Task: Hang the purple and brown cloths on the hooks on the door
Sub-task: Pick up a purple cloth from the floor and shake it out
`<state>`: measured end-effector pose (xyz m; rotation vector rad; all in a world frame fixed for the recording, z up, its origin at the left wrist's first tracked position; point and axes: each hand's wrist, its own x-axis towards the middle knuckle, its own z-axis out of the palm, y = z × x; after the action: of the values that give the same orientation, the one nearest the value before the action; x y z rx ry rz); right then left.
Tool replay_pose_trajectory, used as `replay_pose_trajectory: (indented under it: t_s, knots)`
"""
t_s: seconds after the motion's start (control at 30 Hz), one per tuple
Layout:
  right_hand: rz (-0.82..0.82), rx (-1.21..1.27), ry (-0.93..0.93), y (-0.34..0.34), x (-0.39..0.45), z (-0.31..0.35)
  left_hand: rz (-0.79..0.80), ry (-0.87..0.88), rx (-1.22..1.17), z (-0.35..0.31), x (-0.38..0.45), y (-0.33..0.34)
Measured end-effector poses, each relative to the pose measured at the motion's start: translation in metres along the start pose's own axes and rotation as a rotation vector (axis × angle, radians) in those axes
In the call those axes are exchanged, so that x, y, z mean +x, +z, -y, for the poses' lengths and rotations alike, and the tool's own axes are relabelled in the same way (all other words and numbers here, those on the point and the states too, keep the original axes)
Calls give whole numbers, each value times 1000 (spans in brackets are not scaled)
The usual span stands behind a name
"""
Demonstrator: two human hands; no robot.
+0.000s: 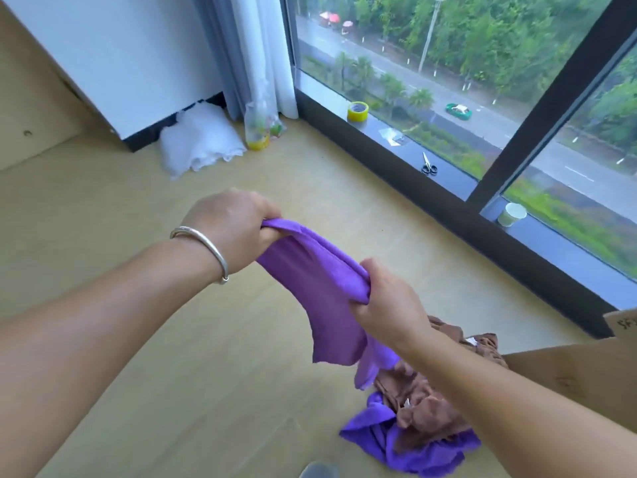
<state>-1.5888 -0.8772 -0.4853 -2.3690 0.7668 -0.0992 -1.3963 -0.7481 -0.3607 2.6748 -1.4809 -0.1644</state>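
Left hand [234, 225] and right hand [386, 298] each grip bunched ends of one purple cloth [310, 288], apparently spreading it to find an edge for hanging; brown cloths [431, 408] wait on the floor [172, 339].

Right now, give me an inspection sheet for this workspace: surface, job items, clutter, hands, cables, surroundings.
Surface: light wood floor.
Job's things: purple cloth held up between both hands; a pile of brown cloths and another purple cloth lies on the floor beneath. Door and hooks not in view.
Clutter: white bundle and plastic bag by the curtain; tape roll, scissors and cup on the window sill; cardboard box at right.
Hands: left hand, with a bangle on the wrist, grips one end of the cloth; right hand grips the other.
Cables: nothing seen.
Surroundings: large window over a road; white curtain.
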Motion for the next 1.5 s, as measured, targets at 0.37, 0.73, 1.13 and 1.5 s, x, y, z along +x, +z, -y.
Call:
replay_pose_trajectory:
  t_s: [0.37, 0.73, 1.13, 1.5]
  knots:
    - [269, -459, -273, 100, 6, 116, -1, -366, 33, 155, -181, 45]
    - [551, -327, -623, 194, 4, 208, 74, -659, 5, 287, -314, 101]
    - [373, -875, -610, 270, 68, 339, 208, -819, 150, 396, -348, 106]
    - [28, -724, -857, 218, 69, 424, -217, -883, 39, 423, -406, 33]
